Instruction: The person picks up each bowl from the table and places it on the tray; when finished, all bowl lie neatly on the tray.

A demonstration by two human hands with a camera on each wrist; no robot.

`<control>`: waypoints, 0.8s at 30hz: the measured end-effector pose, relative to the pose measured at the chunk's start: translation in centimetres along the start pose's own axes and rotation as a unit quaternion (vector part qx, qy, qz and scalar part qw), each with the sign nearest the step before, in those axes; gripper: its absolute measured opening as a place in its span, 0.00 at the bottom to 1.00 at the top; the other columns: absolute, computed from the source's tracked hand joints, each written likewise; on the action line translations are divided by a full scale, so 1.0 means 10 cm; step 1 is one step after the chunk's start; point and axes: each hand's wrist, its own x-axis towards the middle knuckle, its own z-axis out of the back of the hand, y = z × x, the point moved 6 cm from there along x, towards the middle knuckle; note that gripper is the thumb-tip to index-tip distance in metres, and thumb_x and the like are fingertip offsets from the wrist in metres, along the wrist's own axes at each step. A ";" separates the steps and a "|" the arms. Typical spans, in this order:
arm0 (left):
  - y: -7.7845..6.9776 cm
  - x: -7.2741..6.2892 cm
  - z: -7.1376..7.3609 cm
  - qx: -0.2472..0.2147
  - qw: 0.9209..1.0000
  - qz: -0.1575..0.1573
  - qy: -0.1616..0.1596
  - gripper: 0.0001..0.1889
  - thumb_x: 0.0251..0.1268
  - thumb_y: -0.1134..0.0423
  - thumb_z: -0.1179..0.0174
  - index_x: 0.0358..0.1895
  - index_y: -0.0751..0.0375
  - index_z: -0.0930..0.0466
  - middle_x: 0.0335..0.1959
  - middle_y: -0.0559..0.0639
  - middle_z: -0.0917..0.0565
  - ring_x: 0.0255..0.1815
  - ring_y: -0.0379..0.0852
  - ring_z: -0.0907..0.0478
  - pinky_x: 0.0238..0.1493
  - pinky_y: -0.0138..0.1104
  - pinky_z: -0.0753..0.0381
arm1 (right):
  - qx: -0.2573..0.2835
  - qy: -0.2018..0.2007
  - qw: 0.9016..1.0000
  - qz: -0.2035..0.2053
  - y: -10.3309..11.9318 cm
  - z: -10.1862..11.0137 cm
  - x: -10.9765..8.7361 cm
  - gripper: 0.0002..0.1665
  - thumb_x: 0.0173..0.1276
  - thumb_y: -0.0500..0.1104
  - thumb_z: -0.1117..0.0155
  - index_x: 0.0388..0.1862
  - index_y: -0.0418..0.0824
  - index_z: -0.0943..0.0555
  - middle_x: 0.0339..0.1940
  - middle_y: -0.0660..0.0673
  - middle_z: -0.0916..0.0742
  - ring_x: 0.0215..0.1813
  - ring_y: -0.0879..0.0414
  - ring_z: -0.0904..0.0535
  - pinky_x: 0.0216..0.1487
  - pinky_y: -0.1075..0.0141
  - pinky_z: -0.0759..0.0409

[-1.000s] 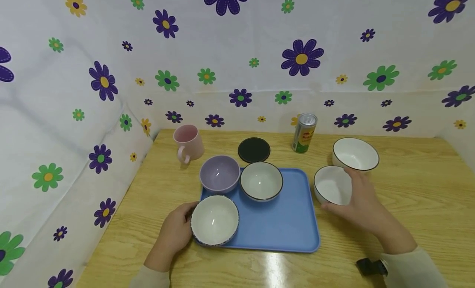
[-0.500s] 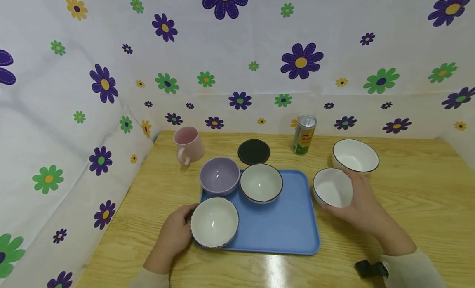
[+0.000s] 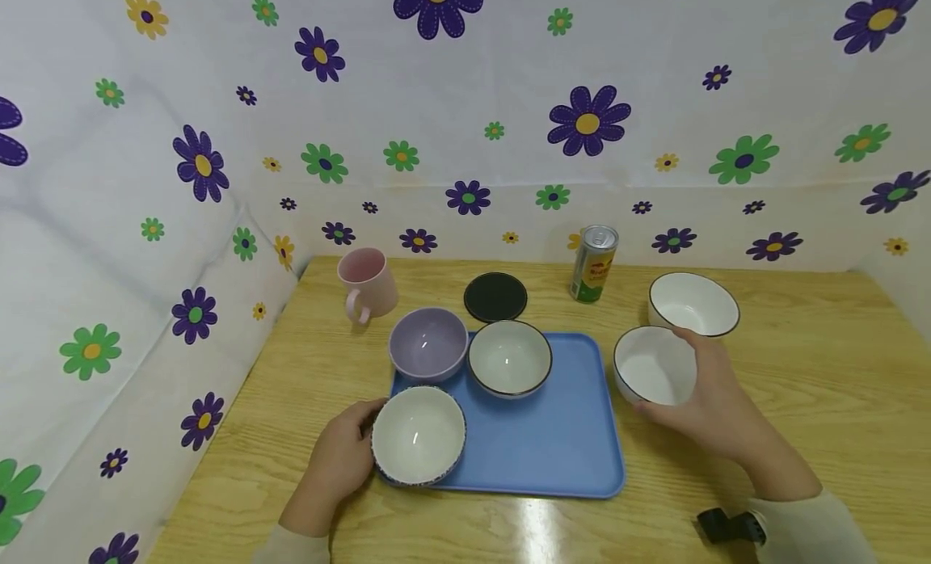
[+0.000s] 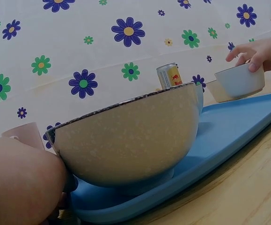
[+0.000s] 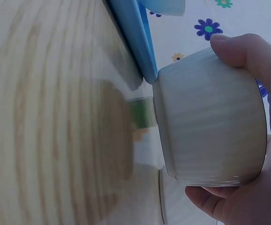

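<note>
My right hand (image 3: 716, 402) grips a white bowl (image 3: 650, 366) with a thin dark rim, thumb on the near side and fingers on the far side. In the right wrist view, a gap shows between the base of this bowl (image 5: 210, 122) and the wooden table. At the tray's front left corner, my left hand (image 3: 342, 449) lies against a cream bowl (image 3: 418, 435) with a speckled rim. Its fingertips are hidden, so whether they hold this bowl or the edge of the blue tray (image 3: 560, 443) cannot be told.
A purple bowl (image 3: 429, 344) and a cream dark-rimmed bowl (image 3: 511, 358) stand at the tray's back. Behind are a pink mug (image 3: 371, 285), a black coaster (image 3: 496, 297) and a drink can (image 3: 595, 263). Another white bowl (image 3: 694, 301) stands just behind my right hand.
The white bowl in my right hand has risen slightly and shifted a little to the right. My left hand and the tray keep their places.
</note>
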 end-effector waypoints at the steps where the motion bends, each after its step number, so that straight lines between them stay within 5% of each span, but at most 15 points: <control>1: 0.00 0.00 0.00 0.000 1.000 0.001 0.000 0.18 0.73 0.67 0.45 0.63 0.64 0.20 0.61 0.61 0.19 0.66 0.62 0.25 0.67 0.56 0.28 | 0.000 0.000 1.000 0.004 0.01 0.00 0.00 0.72 0.49 0.55 0.15 0.78 0.30 0.51 0.67 0.25 0.37 0.63 0.30 0.37 0.52 0.28 0.28; 24: 0.00 0.00 0.01 -0.003 1.000 -0.001 0.000 0.18 0.73 0.66 0.44 0.62 0.63 0.20 0.61 0.61 0.18 0.65 0.62 0.25 0.67 0.57 0.28 | 0.047 0.034 0.995 0.076 0.42 -0.17 -0.14 0.71 0.43 0.52 0.12 0.77 0.35 0.45 0.69 0.33 0.36 0.66 0.36 0.37 0.57 0.33 0.30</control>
